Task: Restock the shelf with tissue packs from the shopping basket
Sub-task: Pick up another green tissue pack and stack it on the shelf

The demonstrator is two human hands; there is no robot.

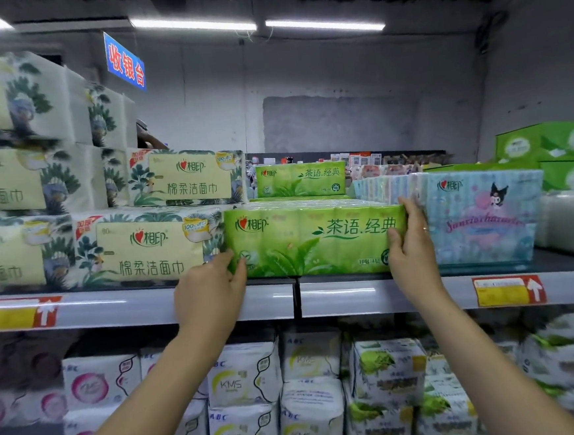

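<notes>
A green tissue pack (315,241) with tea-leaf print stands at the front edge of the grey shelf (141,307). My left hand (211,293) grips its lower left corner. My right hand (409,242) clasps its right end, fingers over the top and thumb on the front. More green packs lie behind it, and another green pack (301,179) stands further back. The shopping basket is out of view.
Cream leaf-print facial tissue packs (147,249) are stacked to the left, touching the green pack. A blue cartoon-print pack (481,215) sits close on the right, green boxes (548,148) beyond it. White and green packs (244,385) fill the lower shelf beneath my arms.
</notes>
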